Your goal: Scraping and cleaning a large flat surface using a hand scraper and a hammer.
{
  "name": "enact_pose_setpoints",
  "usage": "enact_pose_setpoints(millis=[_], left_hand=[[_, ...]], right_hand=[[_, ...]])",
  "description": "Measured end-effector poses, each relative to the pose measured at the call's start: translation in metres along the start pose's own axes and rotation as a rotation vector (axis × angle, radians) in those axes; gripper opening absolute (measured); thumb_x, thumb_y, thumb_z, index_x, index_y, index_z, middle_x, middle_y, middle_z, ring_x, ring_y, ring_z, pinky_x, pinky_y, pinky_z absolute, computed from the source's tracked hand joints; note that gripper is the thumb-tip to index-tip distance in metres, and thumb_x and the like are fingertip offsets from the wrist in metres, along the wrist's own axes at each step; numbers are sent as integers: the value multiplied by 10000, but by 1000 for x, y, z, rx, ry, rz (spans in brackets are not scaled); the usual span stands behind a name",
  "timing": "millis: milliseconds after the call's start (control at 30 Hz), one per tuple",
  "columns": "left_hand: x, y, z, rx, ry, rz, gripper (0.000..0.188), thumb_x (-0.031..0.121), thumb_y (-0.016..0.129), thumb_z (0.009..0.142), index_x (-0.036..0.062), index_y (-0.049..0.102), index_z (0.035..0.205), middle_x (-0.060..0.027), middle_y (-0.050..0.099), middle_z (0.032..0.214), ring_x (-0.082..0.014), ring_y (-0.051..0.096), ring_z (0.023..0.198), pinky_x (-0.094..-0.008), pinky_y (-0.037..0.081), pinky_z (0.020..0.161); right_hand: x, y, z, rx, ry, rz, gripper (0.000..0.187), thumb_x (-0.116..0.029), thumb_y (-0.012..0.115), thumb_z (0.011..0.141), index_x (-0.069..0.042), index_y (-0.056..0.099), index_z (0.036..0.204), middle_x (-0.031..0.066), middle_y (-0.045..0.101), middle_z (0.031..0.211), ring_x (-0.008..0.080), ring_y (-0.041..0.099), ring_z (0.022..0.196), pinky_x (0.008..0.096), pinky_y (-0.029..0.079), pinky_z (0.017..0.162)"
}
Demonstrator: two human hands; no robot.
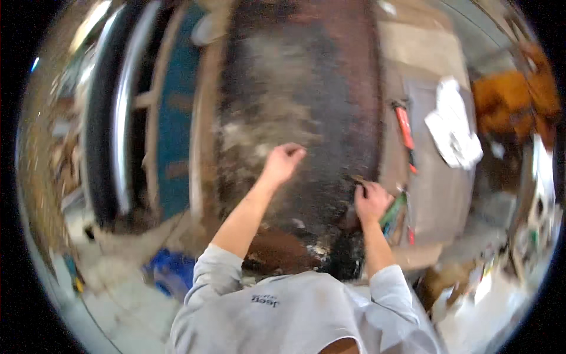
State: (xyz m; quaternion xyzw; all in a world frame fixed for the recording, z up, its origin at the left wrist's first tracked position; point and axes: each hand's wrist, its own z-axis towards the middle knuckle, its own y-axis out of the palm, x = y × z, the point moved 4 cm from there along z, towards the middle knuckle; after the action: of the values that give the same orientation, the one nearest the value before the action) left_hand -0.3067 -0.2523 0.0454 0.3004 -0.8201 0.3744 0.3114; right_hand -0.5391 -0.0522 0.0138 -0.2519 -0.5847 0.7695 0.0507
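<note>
My left hand (pixel 285 164) hovers over the middle of a long, dark, mottled sheet or panel (pixel 348 100). Its fingertips are pinched together; whatever may be between them is too small and blurred to make out. Lower and to the right, near the panel's right edge, my right hand (pixel 372 202) is closed round a small dark tool (pixel 357 180) whose tip points up and left. Blur hides the tool's kind. Just right of that hand lies a green object (pixel 394 211), partly covered by the fingers and wrist.
Right of the panel lie a red-and-black handled tool (pixel 405 131) and a crumpled white cloth (pixel 453 127) on a grey-brown board (pixel 439 194). Orange-brown material (pixel 507 91) hangs farther right. Long dark and shiny rolls (pixel 125 112) stand left, with a blue bag (pixel 172 268) below.
</note>
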Motion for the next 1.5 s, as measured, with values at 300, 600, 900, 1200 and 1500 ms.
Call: enact_pose_setpoints(millis=[300,600,900,1200,1500], left_hand=[[-139,-39,-194,435,-136,-433,309,288,614,919,5,679,1025,-79,685,824,-177,603,737,-344,477,703],[-238,-66,-321,571,-272,-736,376,318,658,890,7,658,1101,-82,704,891,-161,650,753,-319,516,717],[-315,-81,-344,696,-232,-1104,268,196,683,849,-10,644,1015,-50,661,797,-119,597,631,-265,463,558],[-127,-290,-175,277,126,-1063,905,576,583,874,103,184,1534,-101,311,1534,-263,397,1323,-432,393,1006],[-34,-207,-135,347,341,-394,474,317,622,907,36,559,1283,-158,634,1229,-276,593,1157,-379,449,1000]], right_hand=[[2,11,-13,-145,-53,-228,286,-354,645,849,-215,661,1098,-24,641,1105,225,584,1075,458,381,892],[-20,-1,-28,-433,62,-15,504,-292,670,771,-26,636,1198,218,631,1141,347,577,1102,406,423,988],[-25,-24,-159,-412,192,157,378,-234,691,776,-32,675,1094,168,629,1084,308,608,1008,393,471,919],[23,-64,-258,-275,605,508,353,-174,698,796,35,661,1079,180,676,1041,261,644,940,344,498,863],[20,-93,-330,-50,899,588,257,-133,661,792,32,683,988,133,678,890,240,621,854,370,485,834]])
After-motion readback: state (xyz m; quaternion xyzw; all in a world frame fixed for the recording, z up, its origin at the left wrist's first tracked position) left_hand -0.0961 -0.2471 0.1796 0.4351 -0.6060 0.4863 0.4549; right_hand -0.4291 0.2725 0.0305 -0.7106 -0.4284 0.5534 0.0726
